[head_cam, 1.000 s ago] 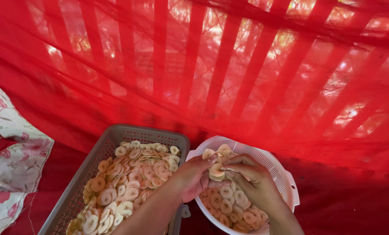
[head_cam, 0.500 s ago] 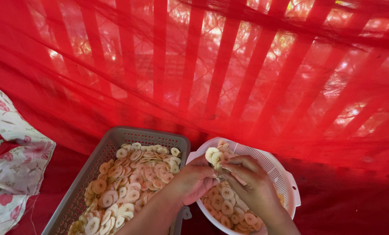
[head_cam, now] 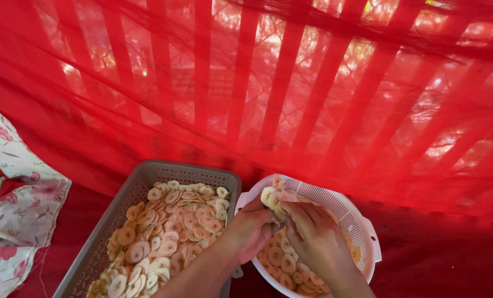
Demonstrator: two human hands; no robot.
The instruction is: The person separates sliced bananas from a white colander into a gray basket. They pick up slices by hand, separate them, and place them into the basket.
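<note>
Banana slices [head_cam: 274,197] sat pinched in a stack between the left hand [head_cam: 250,230] and right hand [head_cam: 312,234], both closed on them, over the white colander [head_cam: 362,226] beside the grey basket [head_cam: 194,172].

Head view, steeply downward, close

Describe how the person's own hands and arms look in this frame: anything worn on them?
Both the left hand and right hand are bare: no gloves, rings or wristbands visible. The forearms are bare too, with no sleeve in view up to the frame edge. Red light through the netting tints everything.
</note>
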